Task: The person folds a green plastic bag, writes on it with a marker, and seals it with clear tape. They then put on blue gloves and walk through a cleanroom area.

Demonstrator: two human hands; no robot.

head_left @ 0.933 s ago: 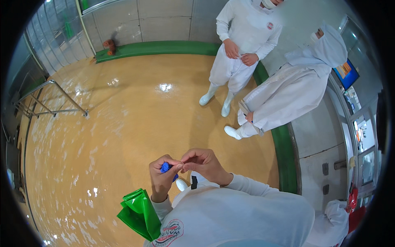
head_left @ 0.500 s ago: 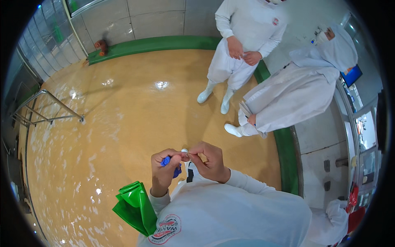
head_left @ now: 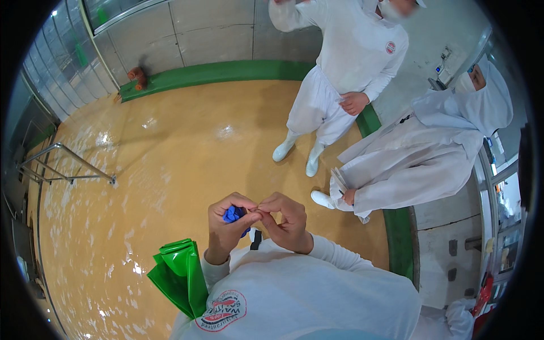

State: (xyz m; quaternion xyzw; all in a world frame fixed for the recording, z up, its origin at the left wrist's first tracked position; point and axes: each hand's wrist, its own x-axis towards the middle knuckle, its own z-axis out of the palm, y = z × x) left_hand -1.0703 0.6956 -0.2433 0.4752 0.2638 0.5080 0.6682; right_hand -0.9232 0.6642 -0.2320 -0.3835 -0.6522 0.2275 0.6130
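Fingers of left hand (head_left: 225, 231) curled round blue bundle (head_left: 233, 214); right hand (head_left: 290, 224) angled inward, pinched closed at left fingertips, contents unclear.

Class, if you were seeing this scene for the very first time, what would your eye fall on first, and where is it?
Probably the shiny green plastic sheet at the person's left side, vivid against the tan floor. Next, the crumpled blue item in the left hand, whose fingertips meet those of the right hand just below the picture's middle. Then two co-workers in white, upper right.
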